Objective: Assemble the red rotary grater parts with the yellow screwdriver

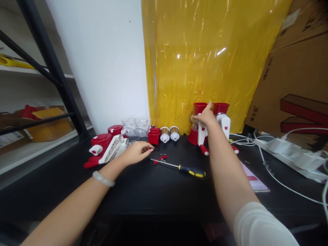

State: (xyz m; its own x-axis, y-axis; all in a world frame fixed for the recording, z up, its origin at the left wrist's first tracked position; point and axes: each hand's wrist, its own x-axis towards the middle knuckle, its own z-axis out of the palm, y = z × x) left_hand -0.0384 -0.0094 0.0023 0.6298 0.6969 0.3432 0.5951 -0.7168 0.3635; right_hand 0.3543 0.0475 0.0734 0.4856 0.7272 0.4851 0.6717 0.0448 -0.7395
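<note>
Letters "EA" (pixel 310 22) on cardboard box (pixel 289 75)

From my station I have both arms stretched forward. My left arm (pixel 74 201) slants in from the lower left, its wrist (pixel 118 164) nearly straight, and the left hand (pixel 135 152) sits low, fingers curled in and pointing right; I can't tell whether the tips meet. My right arm (pixel 225 164) reaches farther out, and the right hand (pixel 206 117) is higher, one digit up, another leftward, the others hidden from me.
</note>
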